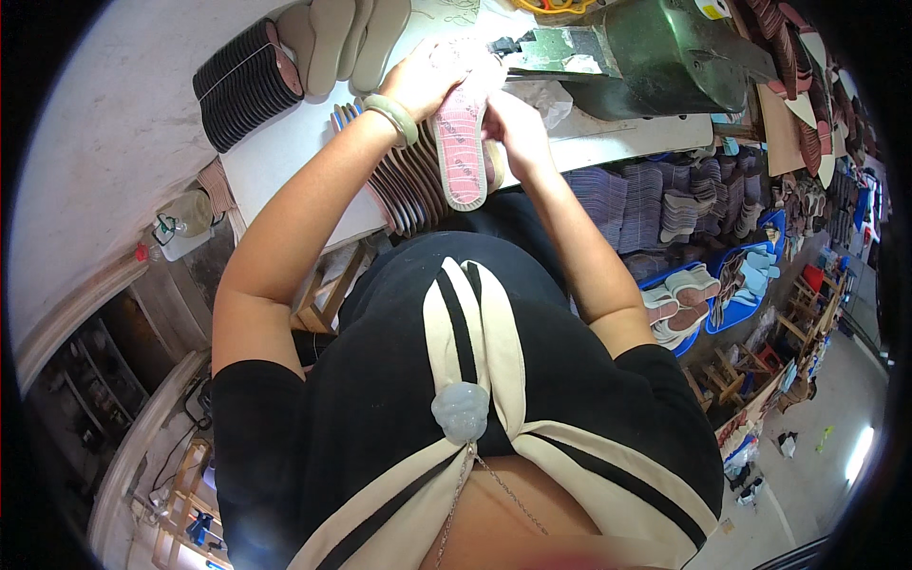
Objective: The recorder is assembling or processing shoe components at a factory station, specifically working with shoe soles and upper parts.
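A pink patterned slipper sole (463,161) with a pale edge is held at the far end of the white worktable, close to the head of a green sewing machine (655,57). My left hand (427,81), with a pale bangle at the wrist, grips its far end from the left; strong lamp glare washes out the fingertips there. On the right edge of the sole, my right hand (518,133) is closed, its fingertips partly hidden beside the sole. Just left of the sole and under it, a row of stacked soles (408,185) leans on the table edge.
Bundled dark soles (249,85) and grey soles (332,43) lie on the worktable (275,157) at the far left. Rows of stacked soles (646,204) stand to the right, with blue baskets (746,290) of slipper parts nearer. A plastic jug (187,220) sits left of the table.
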The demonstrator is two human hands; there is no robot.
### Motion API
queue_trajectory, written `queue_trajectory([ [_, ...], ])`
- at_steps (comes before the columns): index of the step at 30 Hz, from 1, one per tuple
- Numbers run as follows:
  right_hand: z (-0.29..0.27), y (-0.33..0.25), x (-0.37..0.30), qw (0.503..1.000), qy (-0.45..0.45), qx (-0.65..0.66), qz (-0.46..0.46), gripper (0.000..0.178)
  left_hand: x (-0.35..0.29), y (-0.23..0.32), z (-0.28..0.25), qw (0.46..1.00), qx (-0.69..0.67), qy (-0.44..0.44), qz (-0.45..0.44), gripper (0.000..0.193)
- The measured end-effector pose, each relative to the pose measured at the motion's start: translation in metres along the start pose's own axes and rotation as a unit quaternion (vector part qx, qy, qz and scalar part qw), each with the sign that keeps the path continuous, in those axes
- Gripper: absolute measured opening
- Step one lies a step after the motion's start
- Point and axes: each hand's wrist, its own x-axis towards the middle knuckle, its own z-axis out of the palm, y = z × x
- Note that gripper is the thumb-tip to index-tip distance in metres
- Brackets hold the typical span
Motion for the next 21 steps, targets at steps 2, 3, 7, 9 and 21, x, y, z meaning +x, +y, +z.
queue_trajectory([
  [2,0.000,0.012,-0.019,0.993,-0.110,0.013,0.029,0.037,0.002,-0.014,0.007,0.997,0.008,0.051,0.055,0.051],
  [3,0.003,0.008,-0.030,0.986,-0.131,0.089,0.055,0.041,0.003,-0.008,0.006,0.994,0.068,0.057,0.071,0.051],
  [7,-0.013,-0.006,-0.032,0.971,-0.150,0.142,0.119,0.041,0.008,-0.005,0.007,0.993,-0.009,0.068,-0.092,0.042],
  [9,-0.018,-0.013,-0.030,0.971,-0.152,0.138,0.122,0.040,0.013,-0.009,0.006,0.986,0.016,0.085,-0.143,0.060],
  [21,-0.030,-0.038,-0.025,0.990,-0.052,0.077,0.102,0.035,0.051,-0.034,0.008,0.980,0.047,0.106,-0.164,0.074],
])
